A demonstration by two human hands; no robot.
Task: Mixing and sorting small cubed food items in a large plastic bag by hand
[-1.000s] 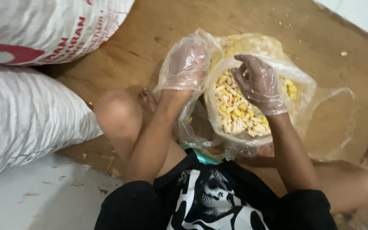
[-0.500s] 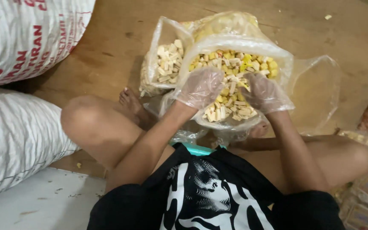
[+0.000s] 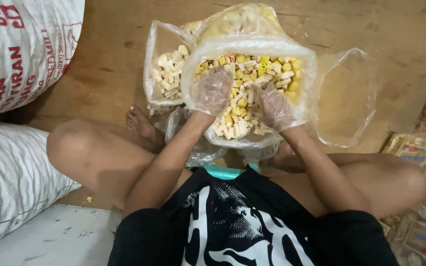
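The large clear bag of snack pieces (image 3: 252,74) stands open on the floor directly in front of me, between my knees, its rim rolled down. It is filled with small yellow and cream pieces. Both of my hands are inside its mouth, resting on the near half of the contents.

My left hand (image 3: 213,91) wears a thin clear plastic glove. It lies palm down on the pieces at the left side of the bag, fingers loosely spread and slightly curled. I cannot tell whether it has hold of any pieces beneath the palm.

My right hand (image 3: 274,106), gloved the same way, lies just beside it toward the right, fingers pointing away from me and partly bent into the pieces. Whether it grips anything is likewise not visible. The 2 hands are near each other but apart.

A smaller clear bag (image 3: 166,69) of pale cream pieces leans against the left wall of the large bag, touching it. An empty-looking clear bag (image 3: 346,98) lies open just to the right. Behind, a further filled bag (image 3: 237,19) is partly visible.

The wooden floor (image 3: 395,29) carries all of these. 2 white woven sacks (image 3: 20,49) lie at my left. Packaged goods (image 3: 425,197) sit beside my right knee.
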